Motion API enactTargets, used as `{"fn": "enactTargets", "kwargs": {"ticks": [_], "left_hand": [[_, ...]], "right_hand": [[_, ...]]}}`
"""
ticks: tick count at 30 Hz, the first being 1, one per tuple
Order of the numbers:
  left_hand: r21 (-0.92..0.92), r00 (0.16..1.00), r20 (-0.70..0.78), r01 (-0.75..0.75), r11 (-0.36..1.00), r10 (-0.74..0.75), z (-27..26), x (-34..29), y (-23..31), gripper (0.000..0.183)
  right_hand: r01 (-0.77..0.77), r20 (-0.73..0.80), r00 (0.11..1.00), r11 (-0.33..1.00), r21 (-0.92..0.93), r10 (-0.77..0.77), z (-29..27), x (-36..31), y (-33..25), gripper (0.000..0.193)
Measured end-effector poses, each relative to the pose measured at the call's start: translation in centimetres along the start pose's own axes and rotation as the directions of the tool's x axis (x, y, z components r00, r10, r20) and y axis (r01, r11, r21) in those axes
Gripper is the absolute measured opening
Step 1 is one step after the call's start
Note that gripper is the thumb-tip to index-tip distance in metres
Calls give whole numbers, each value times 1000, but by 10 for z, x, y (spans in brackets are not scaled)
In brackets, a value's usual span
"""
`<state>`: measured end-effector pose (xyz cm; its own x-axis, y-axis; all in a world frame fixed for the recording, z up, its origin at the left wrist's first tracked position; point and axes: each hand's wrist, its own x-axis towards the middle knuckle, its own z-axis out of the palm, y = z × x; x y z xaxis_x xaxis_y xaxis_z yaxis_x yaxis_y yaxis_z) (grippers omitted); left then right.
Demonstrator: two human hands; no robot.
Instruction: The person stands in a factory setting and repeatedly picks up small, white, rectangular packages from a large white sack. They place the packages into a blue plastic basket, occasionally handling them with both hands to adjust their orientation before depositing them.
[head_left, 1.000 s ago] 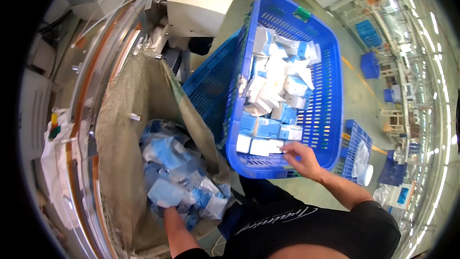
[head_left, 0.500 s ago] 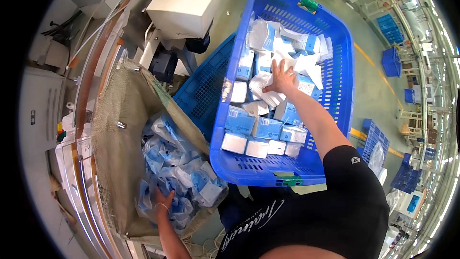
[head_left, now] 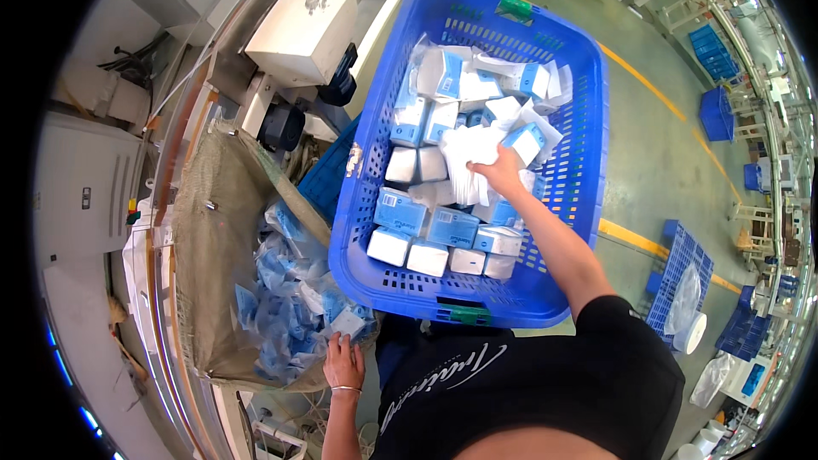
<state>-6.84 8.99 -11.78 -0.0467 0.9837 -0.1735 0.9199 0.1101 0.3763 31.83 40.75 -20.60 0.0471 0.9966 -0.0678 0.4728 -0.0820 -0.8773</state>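
A big blue plastic basket (head_left: 581, 162) in front of me holds several blue-and-white tissue packs (head_left: 452, 227) and loose white tissues. My right hand (head_left: 503, 172) is inside it, thumb and fingers closed on a fanned stack of white tissues (head_left: 467, 156). At the lower left stands a tan woven sack (head_left: 213, 238) filled with crumpled blue-and-clear plastic wrappers (head_left: 285, 307). My left hand (head_left: 343, 364) is at the sack's near right edge, fingers stretched out with nothing visible in them. Its fingertips lie just below a white-and-blue piece among the wrappers.
A second blue crate (head_left: 328, 175) sits partly hidden between the sack and the basket. Behind it is a white box-shaped machine part (head_left: 302, 34). On the right, a blue pallet (head_left: 682, 277) stands on the green floor beside a yellow line (head_left: 635, 237).
My left hand has come out of the wrappers toward me and to the right. My right hand has moved slightly down and now grips the tissues it lay spread over. The view has shifted.
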Motion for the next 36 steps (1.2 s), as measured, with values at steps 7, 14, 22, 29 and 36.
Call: {"fn": "enactTargets", "kwargs": {"ticks": [7, 14, 22, 29, 36], "left_hand": [[-570, 941, -285, -318, 758, 181, -74, 112, 116, 67], [-982, 869, 185, 149, 113, 459, -81, 136, 198, 119], [-871, 865, -146, -343, 353, 480, -230, 29, 199, 72], [-926, 953, -105, 10, 376, -283, -281, -35, 250, 48], [-988, 979, -156, -156, -15, 130, -246, -39, 76, 117]], "right_hand": [[-265, 115, 958, 654, 708, 264, -74, -95, -132, 42], [-134, 117, 991, 584, 801, 67, -69, -181, -248, 57], [263, 199, 875, 777, 572, -442, -72, -237, -307, 57], [675, 304, 555, 633, 379, -774, -9, -220, -319, 46], [887, 328, 224, 331, 321, -918, 90, -227, -379, 36]]}}
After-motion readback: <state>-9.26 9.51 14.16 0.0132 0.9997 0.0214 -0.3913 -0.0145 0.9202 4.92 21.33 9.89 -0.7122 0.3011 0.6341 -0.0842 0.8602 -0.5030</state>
